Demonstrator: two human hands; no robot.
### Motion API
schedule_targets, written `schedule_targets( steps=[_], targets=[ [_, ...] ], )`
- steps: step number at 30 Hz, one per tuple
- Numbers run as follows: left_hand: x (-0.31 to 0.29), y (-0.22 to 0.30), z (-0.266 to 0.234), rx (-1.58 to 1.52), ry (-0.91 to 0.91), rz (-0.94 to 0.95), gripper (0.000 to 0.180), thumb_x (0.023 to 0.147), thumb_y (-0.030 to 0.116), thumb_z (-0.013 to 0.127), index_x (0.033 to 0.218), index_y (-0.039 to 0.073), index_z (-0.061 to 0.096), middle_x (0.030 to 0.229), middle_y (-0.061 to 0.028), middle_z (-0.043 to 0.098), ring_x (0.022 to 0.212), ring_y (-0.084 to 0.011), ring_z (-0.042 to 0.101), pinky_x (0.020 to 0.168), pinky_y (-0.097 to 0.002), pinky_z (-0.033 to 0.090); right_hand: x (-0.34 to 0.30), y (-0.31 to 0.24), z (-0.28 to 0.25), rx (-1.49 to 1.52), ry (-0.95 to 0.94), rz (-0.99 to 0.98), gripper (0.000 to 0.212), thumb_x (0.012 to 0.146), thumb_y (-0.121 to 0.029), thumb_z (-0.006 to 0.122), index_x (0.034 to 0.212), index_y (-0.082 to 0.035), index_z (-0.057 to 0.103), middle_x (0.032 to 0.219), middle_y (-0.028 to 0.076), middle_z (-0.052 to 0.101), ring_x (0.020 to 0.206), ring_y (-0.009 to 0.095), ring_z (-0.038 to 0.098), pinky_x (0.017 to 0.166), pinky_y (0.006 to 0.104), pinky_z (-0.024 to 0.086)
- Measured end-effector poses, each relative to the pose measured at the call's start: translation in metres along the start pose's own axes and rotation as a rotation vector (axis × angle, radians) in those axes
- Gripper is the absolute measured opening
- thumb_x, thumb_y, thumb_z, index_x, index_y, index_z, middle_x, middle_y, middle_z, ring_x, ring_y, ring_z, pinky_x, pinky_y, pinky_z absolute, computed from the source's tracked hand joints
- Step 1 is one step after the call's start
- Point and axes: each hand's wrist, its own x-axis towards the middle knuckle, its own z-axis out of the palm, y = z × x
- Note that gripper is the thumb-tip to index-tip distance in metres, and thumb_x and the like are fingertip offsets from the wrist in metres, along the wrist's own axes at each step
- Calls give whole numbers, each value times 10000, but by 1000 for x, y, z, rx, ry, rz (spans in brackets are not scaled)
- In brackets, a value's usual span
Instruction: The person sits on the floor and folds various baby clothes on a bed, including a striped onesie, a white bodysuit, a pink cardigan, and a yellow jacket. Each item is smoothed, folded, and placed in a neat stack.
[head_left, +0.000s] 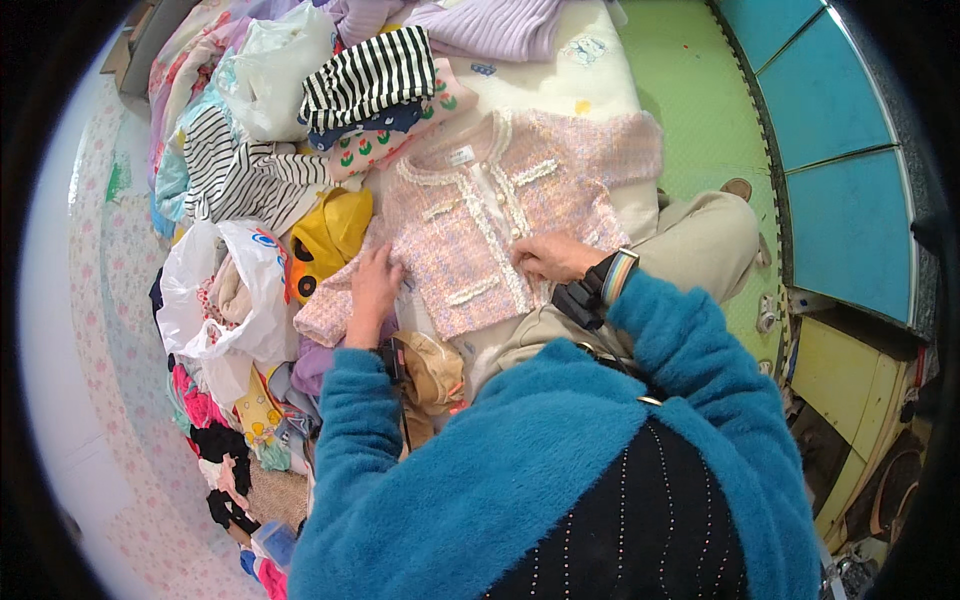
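Left hand lies spread on the pink jacket; right hand curls nearer its long white front trim, which points away. Pinching or not, I can't tell.

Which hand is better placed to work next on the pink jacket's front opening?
Probably the right hand: it is beside the white-trimmed front opening of the pink jacket. The left hand is farther away, at the sleeve.

A head-worn fisheye camera looks steeply down over the wearer's fuzzy teal-blue and black top at near range, facing a pink tweed-textured jacket with white trim, as smooth blue cabinet panels curve along the right rim.
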Motion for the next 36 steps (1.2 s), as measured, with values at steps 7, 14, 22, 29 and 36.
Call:
schedule_targets(
  steps=[7,14,22,29,36],
  targets=[
    [-63,-72,-71,381,333,-614,470,913,369,591,1175,-21,595,1181,-217,605,1083,-390,593,884,-466,469,4,0,2,77,-22,33,199,852,-149,571,997,-58,671,836,133,713,768,286,693,695,396,534],
    [-90,-130,-73,-749,144,-774,441,864,269,671,1160,-49,594,1097,-188,665,1009,-314,652,864,-414,512,1,-1,-2,78,-59,2,186,901,-96,522,1031,-24,634,783,100,694,699,209,672,654,345,529],
    [-92,-103,-128,-1283,73,-624,504,819,92,660,1288,-5,502,1207,-132,603,1046,-238,620,905,-370,521,0,-4,-2,69,-43,7,173,918,-102,525,1033,-19,625,771,90,686,683,193,666,649,340,524],
    [-36,18,-142,-1377,-16,-367,386,841,54,620,1208,-14,524,1122,-88,613,1006,-169,617,880,-292,494,0,-2,0,36,-3,-28,214,841,-86,538,1009,-38,662,788,109,718,733,251,701,678,370,536],
    [69,107,-90,-1307,-165,70,265,965,117,569,1190,-18,533,1024,-75,619,890,-143,629,788,-261,504,-1,1,-2,-3,6,3,229,825,-97,549,1015,-48,668,847,116,721,791,265,699,712,386,540]
  ],
)
